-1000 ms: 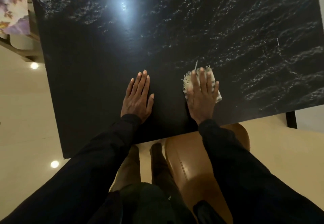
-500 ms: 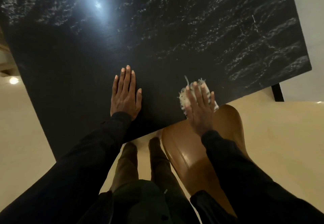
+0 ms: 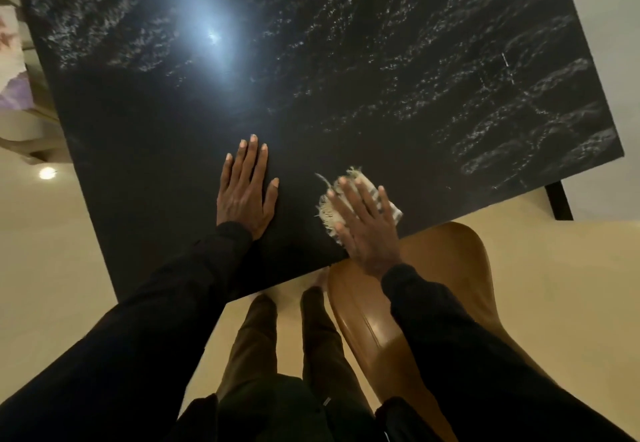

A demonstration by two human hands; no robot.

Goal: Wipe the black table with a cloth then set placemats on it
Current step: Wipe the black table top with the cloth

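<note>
black table (image 3: pixel 381 78) | right hand (image 3: pixel 363 230) fingers flat, pressing cloth (image 3: pixel 349 199) | left hand (image 3: pixel 246 187) fingers spread flat

A brown chair (image 3: pixel 433 303) sits on the pale floor (image 3: pixel 52 268). A floral cushion (image 3: pixel 10 71) shows at the far left edge.

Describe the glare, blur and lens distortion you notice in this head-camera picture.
Head view: a ceiling-light glare blooms on the glossy black table; the right hand and cloth are slightly motion-blurred, while the left hand is sharp; the wide-angle lens makes the table edges splay.
</note>
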